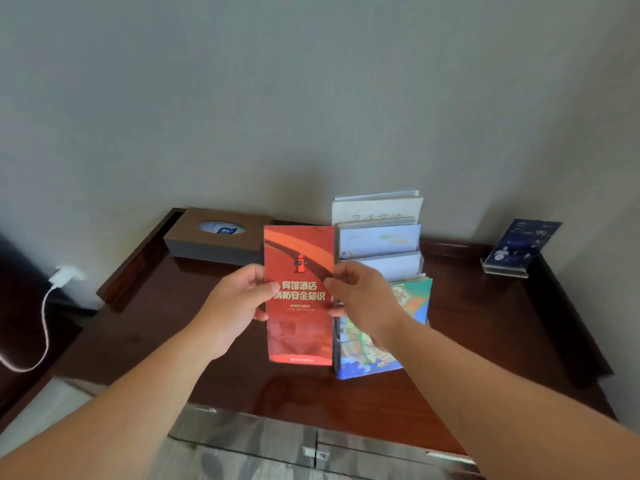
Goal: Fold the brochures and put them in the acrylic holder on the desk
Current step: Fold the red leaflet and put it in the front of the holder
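A folded red brochure (299, 306) with gold lettering is held upright above the dark wooden desk (166, 334). My left hand (239, 306) pinches its left edge, thumb on the front. My right hand (363, 303) pinches its right edge. Just to the right stands the tiered acrylic holder (421, 258). It carries pale blue and white brochures (379, 239) in the upper tiers and a colourful map brochure (412, 299) in the front tier, partly hidden behind my right hand and wrist.
A brown tissue box (214, 237) sits at the back left of the desk. A small acrylic stand with a dark blue card (519, 247) is at the back right. A white charger and cable (52, 299) hang at the wall on the left.
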